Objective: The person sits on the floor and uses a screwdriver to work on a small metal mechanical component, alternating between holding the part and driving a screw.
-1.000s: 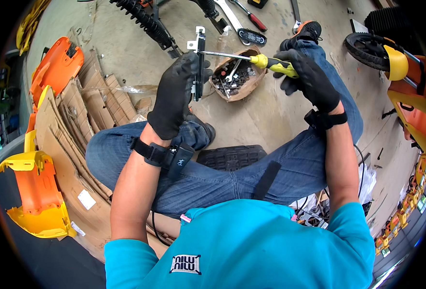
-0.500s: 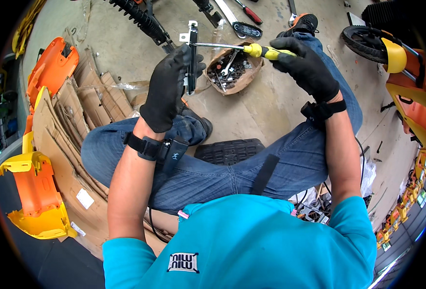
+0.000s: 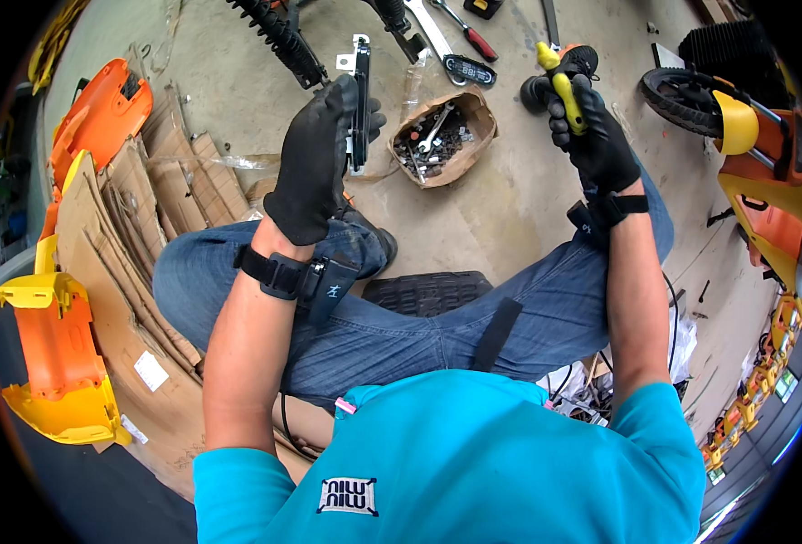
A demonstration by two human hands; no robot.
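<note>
Swung away from the slim black part (image 3: 361, 109), the right hand (image 3: 595, 140) and its yellow screwdriver (image 3: 568, 102) now stand well apart from it. Between both sets of fingers, nearer the left, sits a brown box (image 3: 462, 163). Right fingers curl around the screwdriver's handle (its shaft I cannot make out); the left hand (image 3: 315, 154) clasps the black part. Right of its fingers, a wrench (image 3: 434, 130) lies in the box; beyond them juts the part's metal tab (image 3: 345, 62).
</note>
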